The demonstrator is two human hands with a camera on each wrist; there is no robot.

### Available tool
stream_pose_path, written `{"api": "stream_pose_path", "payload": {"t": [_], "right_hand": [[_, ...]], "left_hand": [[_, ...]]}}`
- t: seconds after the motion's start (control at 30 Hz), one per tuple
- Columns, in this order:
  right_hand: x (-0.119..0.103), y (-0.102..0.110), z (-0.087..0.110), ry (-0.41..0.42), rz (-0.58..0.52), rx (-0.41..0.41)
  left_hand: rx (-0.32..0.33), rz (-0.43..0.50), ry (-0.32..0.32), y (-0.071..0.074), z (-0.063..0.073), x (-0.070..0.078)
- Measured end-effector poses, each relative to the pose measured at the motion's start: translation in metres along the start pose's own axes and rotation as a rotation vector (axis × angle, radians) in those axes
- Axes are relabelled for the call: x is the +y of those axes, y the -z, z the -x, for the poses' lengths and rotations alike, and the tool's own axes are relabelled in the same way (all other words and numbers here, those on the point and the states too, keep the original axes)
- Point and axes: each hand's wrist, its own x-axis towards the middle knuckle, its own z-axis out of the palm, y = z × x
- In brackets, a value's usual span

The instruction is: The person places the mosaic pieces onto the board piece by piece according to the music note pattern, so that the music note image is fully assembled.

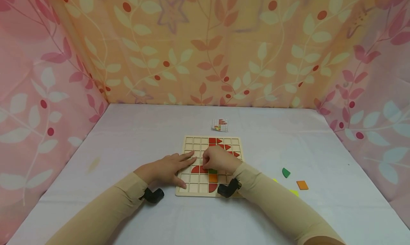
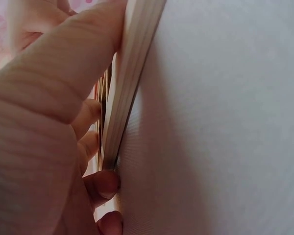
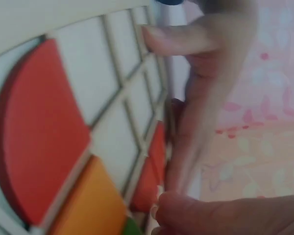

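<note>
A wooden grid board (image 1: pixel 198 194) lies flat with coloured tiles in some of its slots. My left hand (image 1: pixel 168 167) rests on its left side, fingers spread, thumb by the lower left corner; in the left wrist view the thumb (image 2: pixel 63 63) lies against the board's edge. My right hand (image 1: pixel 221 159) bends over the middle of the board, its curled fingertips right at a red tile (image 1: pixel 201 170). Beside that tile sit a red quarter-round (image 1: pixel 195 170) and a partly covered green tile (image 1: pixel 213 171). Below are an orange square (image 1: pixel 213 178) and another red quarter-round (image 3: pixel 41 132).
A small pattern card (image 1: pixel 220 125) lies behind the board. Red triangles (image 1: pixel 227 147) fill slots at the upper right. To the right on the white cloth lie a loose green tile (image 1: pixel 286 172), an orange square tile (image 1: pixel 302 185) and yellow tiles (image 1: pixel 294 192), partly behind the right sleeve.
</note>
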Motion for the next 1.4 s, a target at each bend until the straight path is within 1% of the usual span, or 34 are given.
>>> {"api": "stream_pose_path", "payload": {"t": [0.17,0.23,0.43,0.8,0.97,1.13,1.4], "right_hand": [[0.006,0.014,0.008,0.029,0.009,0.050],[0.009,0.021,0.013,0.026,0.000,0.068],[0.025,0.040,0.033,-0.037,-0.038,0.101],[0.076,0.067,0.075,-0.153,-0.040,0.129],[0.097,0.077,0.097,-0.209,-0.037,0.120],[0.112,0.082,0.121,-0.228,-0.046,0.101],[0.133,0.079,0.151,-0.286,-0.115,0.043]], "left_hand": [[-0.005,0.008,0.005,0.001,0.000,0.001],[-0.007,0.011,0.006,0.001,0.000,0.002],[-0.008,0.015,0.018,0.000,-0.001,0.002],[-0.006,0.000,0.024,-0.002,-0.001,0.002],[-0.008,0.014,0.035,-0.001,-0.001,0.003],[-0.005,0.014,0.038,0.000,-0.001,0.004],[-0.009,-0.001,0.030,0.001,0.000,0.005]]}}
